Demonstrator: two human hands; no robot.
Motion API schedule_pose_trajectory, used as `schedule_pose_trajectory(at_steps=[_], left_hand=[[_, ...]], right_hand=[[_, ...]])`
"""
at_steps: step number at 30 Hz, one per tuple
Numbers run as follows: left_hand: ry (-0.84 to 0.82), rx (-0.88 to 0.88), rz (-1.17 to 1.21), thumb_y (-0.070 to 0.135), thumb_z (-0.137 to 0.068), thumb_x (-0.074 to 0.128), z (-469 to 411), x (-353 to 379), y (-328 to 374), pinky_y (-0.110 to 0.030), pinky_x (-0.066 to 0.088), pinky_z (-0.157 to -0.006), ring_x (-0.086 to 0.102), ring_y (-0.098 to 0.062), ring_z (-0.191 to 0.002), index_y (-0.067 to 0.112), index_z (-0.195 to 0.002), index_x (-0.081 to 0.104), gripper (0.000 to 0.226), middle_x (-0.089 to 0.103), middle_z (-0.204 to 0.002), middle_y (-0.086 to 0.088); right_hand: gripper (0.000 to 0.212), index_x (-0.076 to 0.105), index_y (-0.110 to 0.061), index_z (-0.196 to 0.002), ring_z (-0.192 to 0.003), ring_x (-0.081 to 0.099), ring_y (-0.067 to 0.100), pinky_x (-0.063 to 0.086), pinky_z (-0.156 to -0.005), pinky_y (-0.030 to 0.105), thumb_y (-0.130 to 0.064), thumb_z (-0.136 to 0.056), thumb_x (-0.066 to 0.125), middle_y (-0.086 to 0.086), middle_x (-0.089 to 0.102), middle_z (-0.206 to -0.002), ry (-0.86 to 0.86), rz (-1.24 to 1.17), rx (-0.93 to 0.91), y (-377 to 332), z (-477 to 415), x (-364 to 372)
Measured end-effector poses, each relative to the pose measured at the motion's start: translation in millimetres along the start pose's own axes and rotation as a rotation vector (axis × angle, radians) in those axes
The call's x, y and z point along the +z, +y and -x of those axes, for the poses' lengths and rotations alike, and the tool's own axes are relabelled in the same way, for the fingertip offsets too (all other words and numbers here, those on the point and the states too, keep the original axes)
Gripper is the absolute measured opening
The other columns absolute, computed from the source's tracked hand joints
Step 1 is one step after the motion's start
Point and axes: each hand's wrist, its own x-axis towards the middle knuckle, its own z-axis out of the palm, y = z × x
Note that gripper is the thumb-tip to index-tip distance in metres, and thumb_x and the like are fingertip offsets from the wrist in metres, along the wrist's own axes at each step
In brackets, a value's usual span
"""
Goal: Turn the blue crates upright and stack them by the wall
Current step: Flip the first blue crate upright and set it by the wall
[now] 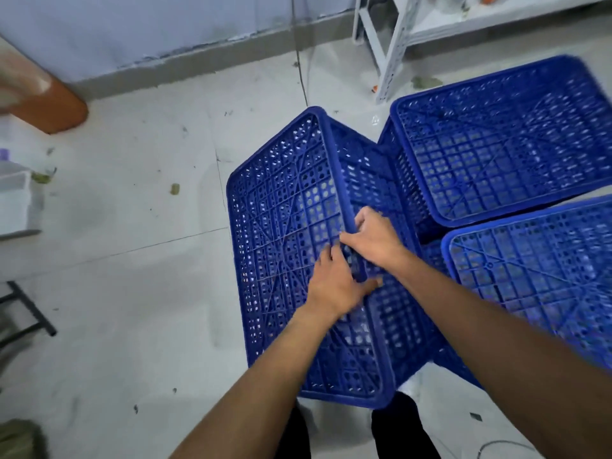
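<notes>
Here, three blue crates sit on the tiled floor (132, 266). The near crate (291, 233) is tipped, its perforated base facing up and left, its right side wall facing the other two crates. Both hands grip the upper long edge of that base. The left hand (334, 286) has its fingers (326, 256) curled over the edge from the base side, with the thumb on the side wall; the grip is closed on the plastic. The right hand (374, 240) wraps the same edge just above, its fingers (347, 238) clamped on the rim, touching the left hand.

The far crate (503, 140) lies base up to the right, its corner touching or almost touching the near crate. The third crate (543, 279) lies base up below it, just beside the near crate's side wall and partly hidden by the right forearm.

Open floor lies to the left of the near crate, reaching the wall (132, 31) and its grey skirting. That margin is bounded by an orange-brown object (49, 104) at upper left, a white container (16, 200) at the left edge, and a black frame (29, 313) below it. A white slotted-angle shelf rack (390, 51) stands against the wall behind the far crate. A thin cable (299, 71) runs down the wall onto the floor. Small scraps of debris are scattered over the tiles.

No brand, label or legible writing can be made out; the crates show motion blur.
</notes>
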Motion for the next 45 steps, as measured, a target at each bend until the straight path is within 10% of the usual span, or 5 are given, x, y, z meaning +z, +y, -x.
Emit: schedule_pose_trajectory(at_steps=[7,16,22,38,45], left_hand=[[0.106,-0.097,-0.085,0.053,-0.085,0.07,4,-5,-6,-0.049,0.038,-0.115,0.028,-0.037,-0.148,0.007,-0.157,0.014,0.103,0.017,-0.165,-0.016],[0.317,-0.306,-0.016,0.037,-0.08,0.07,29,-46,-67,-0.041,0.053,-0.095,0.062,-0.031,-0.106,0.009,-0.135,0.048,0.064,0.055,-0.135,-0.012],[0.382,-0.47,0.057,0.016,-0.081,0.068,40,-84,-122,-0.037,0.052,-0.082,0.064,-0.034,-0.094,0.007,-0.119,0.054,0.042,0.068,-0.114,-0.014],[0.234,-0.465,0.182,0.013,-0.084,0.064,6,-127,-228,-0.045,0.057,-0.092,0.063,-0.031,-0.104,0.008,-0.13,0.047,0.049,0.063,-0.121,-0.013],[0.171,-0.441,0.248,0.009,-0.088,0.061,1,-111,-235,-0.037,0.05,-0.085,0.057,-0.027,-0.102,0.006,-0.134,0.043,0.049,0.058,-0.12,-0.011]], right_hand=[[0.048,0.057,-0.02,-0.1,-0.078,0.063,0.023,0.056,-0.075,0.047,-0.066,-0.09,0.051,0.002,0.063,-0.087,-0.064,-0.203,0.006,12,3,0],[0.046,0.041,-0.008,-0.137,-0.119,0.046,0.031,0.044,-0.088,0.041,-0.03,-0.099,0.056,0.013,0.037,-0.137,-0.158,0.424,0.007,82,5,15],[0.066,0.024,-0.002,-0.149,-0.133,0.041,0.039,0.04,-0.103,0.044,-0.036,-0.1,0.053,0.02,0.029,-0.153,-0.284,0.285,0.115,75,3,38],[0.04,0.06,-0.011,-0.115,-0.1,0.065,0.024,0.052,-0.085,0.038,-0.038,-0.086,0.063,0.004,0.07,-0.115,-0.264,-0.479,0.321,29,-9,98],[0.085,0.066,-0.011,-0.114,-0.1,0.068,0.025,0.052,-0.095,0.04,-0.073,-0.056,0.079,0.004,0.072,-0.11,-0.204,-0.577,0.445,29,-26,103]])
